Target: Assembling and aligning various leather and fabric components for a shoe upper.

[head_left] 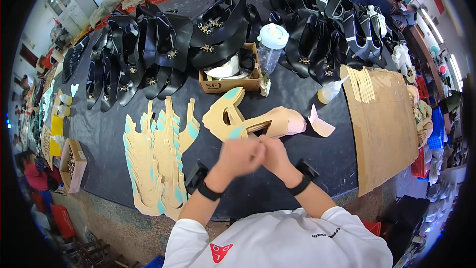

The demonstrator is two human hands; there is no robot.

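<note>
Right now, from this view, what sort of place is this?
Likely a shoemaking workshop: black shoe uppers crowd the dark worktable, with tan cut pieces and a squeeze bottle nearby.

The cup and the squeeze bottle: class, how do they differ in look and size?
The cup is larger; the squeeze bottle is smaller. The cup has a broad, pale blue lid; the squeeze bottle narrows to a slim, pale nozzle. Both are on the dark table.

curved tan cut-outs [213, 121] with teal patches, lying around a dark gap in mid-scene, one arm pointing far and right, a layered stack of pinkish-tan pieces [286, 119] to their right, rounded end rightward
</note>
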